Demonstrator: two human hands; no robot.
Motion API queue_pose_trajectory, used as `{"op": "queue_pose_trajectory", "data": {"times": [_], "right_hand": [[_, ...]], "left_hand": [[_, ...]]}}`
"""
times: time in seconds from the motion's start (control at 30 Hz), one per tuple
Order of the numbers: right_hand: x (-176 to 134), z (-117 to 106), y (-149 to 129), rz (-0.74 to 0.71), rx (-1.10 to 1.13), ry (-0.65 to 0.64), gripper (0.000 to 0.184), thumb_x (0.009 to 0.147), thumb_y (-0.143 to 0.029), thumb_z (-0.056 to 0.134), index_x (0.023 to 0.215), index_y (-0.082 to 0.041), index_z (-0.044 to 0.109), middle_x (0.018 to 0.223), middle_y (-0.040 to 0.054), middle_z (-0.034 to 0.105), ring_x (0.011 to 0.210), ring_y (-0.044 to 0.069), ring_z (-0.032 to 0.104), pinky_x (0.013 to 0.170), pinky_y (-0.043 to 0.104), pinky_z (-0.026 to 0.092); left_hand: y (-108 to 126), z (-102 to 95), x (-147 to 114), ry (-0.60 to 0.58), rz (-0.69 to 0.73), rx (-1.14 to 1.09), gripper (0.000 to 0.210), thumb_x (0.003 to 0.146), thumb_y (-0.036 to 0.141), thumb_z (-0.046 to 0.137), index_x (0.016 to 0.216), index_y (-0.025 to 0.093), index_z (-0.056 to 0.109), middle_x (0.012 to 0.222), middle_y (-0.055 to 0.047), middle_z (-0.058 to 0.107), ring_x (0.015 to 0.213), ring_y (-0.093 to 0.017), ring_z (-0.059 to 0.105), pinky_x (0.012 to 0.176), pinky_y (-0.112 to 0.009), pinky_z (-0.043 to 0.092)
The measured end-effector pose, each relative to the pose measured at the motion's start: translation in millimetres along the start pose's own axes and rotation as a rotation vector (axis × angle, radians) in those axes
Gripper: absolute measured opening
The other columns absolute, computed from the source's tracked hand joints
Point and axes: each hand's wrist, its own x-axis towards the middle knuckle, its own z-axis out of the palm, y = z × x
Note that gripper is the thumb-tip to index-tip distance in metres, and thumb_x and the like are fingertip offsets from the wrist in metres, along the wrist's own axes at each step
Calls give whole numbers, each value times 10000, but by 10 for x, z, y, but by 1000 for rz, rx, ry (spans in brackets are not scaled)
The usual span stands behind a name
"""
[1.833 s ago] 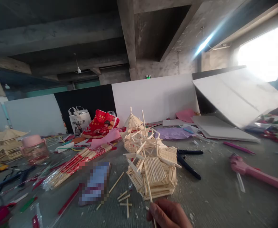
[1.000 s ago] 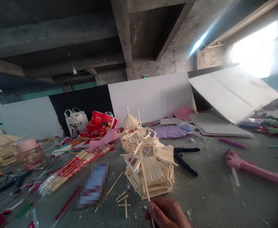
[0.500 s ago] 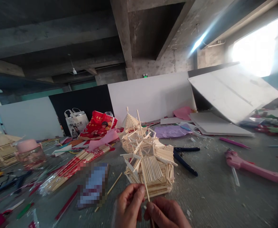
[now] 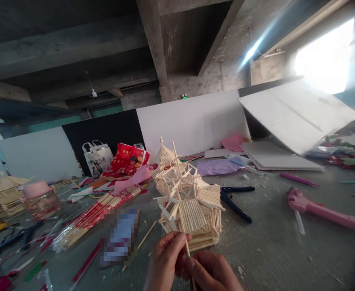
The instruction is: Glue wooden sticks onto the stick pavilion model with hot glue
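Observation:
Between both hands is a thin wooden stick (image 4: 187, 248), angled upward at the front of the table. My left hand (image 4: 168, 256) pinches its upper part between thumb and fingers. Lower down, my right hand (image 4: 212, 271) is closed around the same stick. Just beyond my fingers stands a model building (image 4: 192, 214) made of pale sticks, with slatted roof panels and a pointed tower at the back. One long stick (image 4: 176, 155) juts up from it. The stick's lower end is mostly hidden by my right hand.
Dark-handled pliers (image 4: 236, 206) lie right of the model, and a pink glue gun (image 4: 322, 212) farther right. On the left are a bundle of sticks in red wrapping (image 4: 89, 218), a pink-lidded jar (image 4: 40, 200) and a blurred-out flat object (image 4: 119, 238). White boards (image 4: 280, 155) lean at the back right.
The fingers of my left hand have shifted slightly along the stick, and less of its upper end shows above them. The view has moved a little; the model stays in place.

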Motion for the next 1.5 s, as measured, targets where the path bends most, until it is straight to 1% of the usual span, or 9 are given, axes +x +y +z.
{"op": "queue_pose_trajectory", "data": {"times": [0.07,0.17,0.27,0.53,0.67,0.8,1.03,1.33,1.5], "right_hand": [[6,-5,8,0,-15,-2,608,763,-672,447,729,-68,506,590,21,426,502,53,366,462,156,252],[7,6,11,23,9,29,575,770,-642,469,723,-70,495,561,8,406,486,49,349,453,157,233],[1,22,8,33,36,44,576,758,-648,479,705,-74,488,538,-4,384,474,45,333,444,157,214],[-10,-10,-5,20,-65,41,592,783,-646,441,728,-61,515,533,-10,362,484,44,312,447,156,206],[-19,-23,0,20,-98,34,577,795,-632,439,731,-64,524,547,-7,365,496,43,302,449,156,197],[-28,-23,-4,11,-107,40,595,783,-650,438,723,-64,524,563,-1,372,508,47,311,462,157,213],[-20,-9,-26,39,-116,62,581,781,-638,445,721,-65,520,542,-4,377,485,45,318,445,149,217],[-18,10,13,58,-97,97,632,736,-681,463,718,-53,529,534,4,386,478,45,320,437,149,207],[-23,15,-7,51,-90,81,622,734,-691,453,708,-73,520,537,-5,376,481,42,309,434,148,195]], "left_hand": [[17,8,-6,9,-15,2,282,652,427,601,637,145,596,381,74,411,308,-50,324,348,-176,204],[36,19,-25,21,-9,-12,272,658,412,605,646,140,604,397,75,413,317,-50,345,356,-174,216],[38,21,-41,23,-4,-13,266,666,399,606,644,134,609,397,74,415,319,-50,350,360,-175,218],[23,27,-25,62,-20,-36,243,640,375,627,643,132,624,392,67,447,326,-56,375,356,-176,248],[-35,-2,24,48,-58,-53,254,628,383,633,641,129,626,362,66,449,283,-58,371,323,-175,233],[-68,-16,55,43,-65,-89,255,620,379,637,636,125,627,360,57,467,270,-57,376,312,-173,224],[-16,23,16,76,-90,-135,216,590,340,659,608,127,628,387,59,463,299,-47,363,312,-169,239],[35,58,-49,135,-106,-137,210,598,340,650,614,132,636,443,47,475,358,-58,405,341,-170,283],[50,75,-63,120,-99,-151,203,600,331,643,599,128,636,439,46,471,352,-54,391,338,-168,274]]}}
